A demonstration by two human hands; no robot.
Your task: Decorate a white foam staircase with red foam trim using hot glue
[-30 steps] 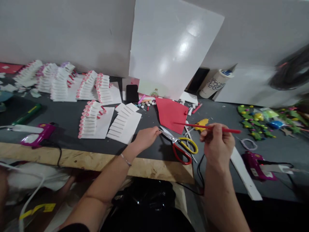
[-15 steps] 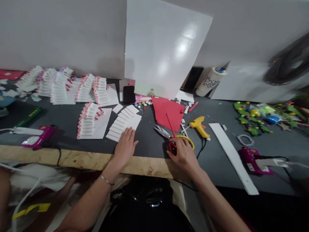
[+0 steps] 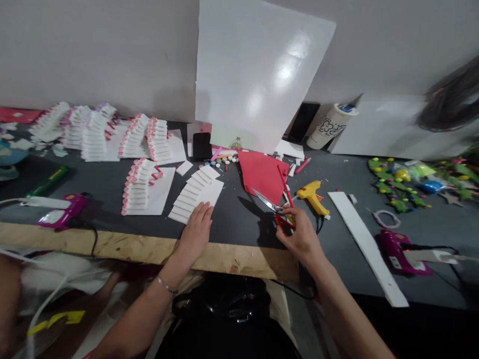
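Observation:
My left hand (image 3: pixel 195 230) rests on the lower corner of a white card (image 3: pixel 213 192). Its fingers are stretched out. A fanned row of narrow white strips (image 3: pixel 192 192) lies along that card's left side. My right hand (image 3: pixel 301 234) is closed around the handles of a pair of scissors (image 3: pixel 267 202), held just above the table with the blades pointing left. A thin red strip (image 3: pixel 285 185) sticks up from the same hand. Beneath the blades lies a sheet of red paper (image 3: pixel 262 172). The yellow glue gun (image 3: pixel 313 197) is to the right.
A similar card with pink-tipped strips (image 3: pixel 136 187) lies to the left, more behind it. Purple power blocks (image 3: pixel 67 212) with cables sit at both sides. A long white board strip (image 3: pixel 364 244) lies right. A paper cup (image 3: pixel 329 127) and leaning white board (image 3: pixel 258 75) stand behind.
My right hand has lifted the scissors off the table and moved slightly right, the red strip moving along with it. My left hand has stayed on the white card.

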